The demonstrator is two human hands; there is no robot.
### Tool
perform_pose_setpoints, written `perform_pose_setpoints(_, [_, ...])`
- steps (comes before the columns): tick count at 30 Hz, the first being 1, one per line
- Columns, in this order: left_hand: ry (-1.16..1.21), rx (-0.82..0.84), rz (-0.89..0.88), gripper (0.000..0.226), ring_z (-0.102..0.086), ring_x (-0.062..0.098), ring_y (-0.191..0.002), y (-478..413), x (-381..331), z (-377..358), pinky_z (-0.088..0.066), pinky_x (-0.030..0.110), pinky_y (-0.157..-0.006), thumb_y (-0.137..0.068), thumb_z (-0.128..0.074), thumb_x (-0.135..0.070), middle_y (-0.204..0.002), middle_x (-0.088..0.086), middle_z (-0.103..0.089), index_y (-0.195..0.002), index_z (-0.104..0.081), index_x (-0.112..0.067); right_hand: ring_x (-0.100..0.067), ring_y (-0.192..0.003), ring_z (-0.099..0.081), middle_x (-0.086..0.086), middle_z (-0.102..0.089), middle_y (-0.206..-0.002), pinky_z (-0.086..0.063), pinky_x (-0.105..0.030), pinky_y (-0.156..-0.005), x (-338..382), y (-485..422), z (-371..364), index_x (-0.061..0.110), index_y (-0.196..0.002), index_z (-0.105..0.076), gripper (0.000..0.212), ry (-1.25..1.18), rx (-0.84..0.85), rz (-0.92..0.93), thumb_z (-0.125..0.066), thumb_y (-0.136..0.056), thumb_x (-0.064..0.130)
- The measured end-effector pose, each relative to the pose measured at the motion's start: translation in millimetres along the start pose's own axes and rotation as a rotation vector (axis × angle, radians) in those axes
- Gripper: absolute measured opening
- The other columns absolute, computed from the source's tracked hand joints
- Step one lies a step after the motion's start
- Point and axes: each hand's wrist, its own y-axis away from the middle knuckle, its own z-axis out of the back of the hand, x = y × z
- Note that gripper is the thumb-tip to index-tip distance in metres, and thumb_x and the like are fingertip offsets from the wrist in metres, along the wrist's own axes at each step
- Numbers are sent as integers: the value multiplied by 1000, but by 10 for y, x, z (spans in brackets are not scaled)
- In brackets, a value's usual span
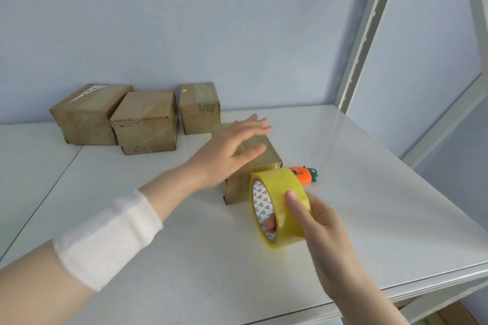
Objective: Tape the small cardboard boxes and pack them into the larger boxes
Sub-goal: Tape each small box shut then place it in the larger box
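though open, left hand [232, 145] over small box [237, 189]

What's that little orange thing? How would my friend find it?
Start at the white table and find the lone cardboard box near its middle, the one under the left hand. Just right of that box, behind the yellow tape roll, lies a small carrot-shaped object. It is the only bright orange thing there, with a green end; its neighbours are brown or yellow.
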Motion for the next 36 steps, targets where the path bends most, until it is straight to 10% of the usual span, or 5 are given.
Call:
perform_pose_setpoints(9, [173,-225,124,14,-53,-16,-98,285,-115,281,-36,-1,-75,-85,-56,-45,-101,-37,-60,-93,-58,-55,-15,-63,-68,-1,-73,-68,-54,-38,-67,1019,-431,-115,26,-67,-76,37,18,166,131,-57,-78,55])
perform_pose_setpoints(18, [567,-419,501,12,-61,4,-73,-181,91,326,-43,7,-53,-91,-58,-24,-90,0,-68,-90,-67,-17,-15,-76,-71,-1,-74,-80,-56,-25,-65,1079,-1011,-363,7,-92,-65,29,116,231,215,-56,-91,34])
perform_pose_setpoints(23, [650,-386,703,32,-64,25,-102,-362,251,414,-48,26,-79,-89,-62,-27,-112,12,-68,-112,-66,-6,-17,-84,-67,-1,-73,-82,-52,-38,-85,891,-1159,-474,8,-88,-67,30,234,180,229,-52,-94,33])
perform_pose_setpoints(29, [653,-363,703,17,-64,16,-87,-391,355,407,-46,21,-67,-88,-61,-28,-104,5,-70,-99,-70,-17,-11,-77,-70,5,-74,-77,-56,-29,-77,792,-1078,-320,27,-74,-73,34,191,136,347,-53,-83,53])
perform_pose_setpoints(36, [674,-383,726,31,-63,19,-95,-405,377,397,-47,23,-71,-89,-61,-27,-107,6,-68,-114,-66,-10,-17,-80,-67,-1,-72,-77,-53,-28,-78,650,-892,-289,10,-82,-63,33,191,137,459,-56,-86,42])
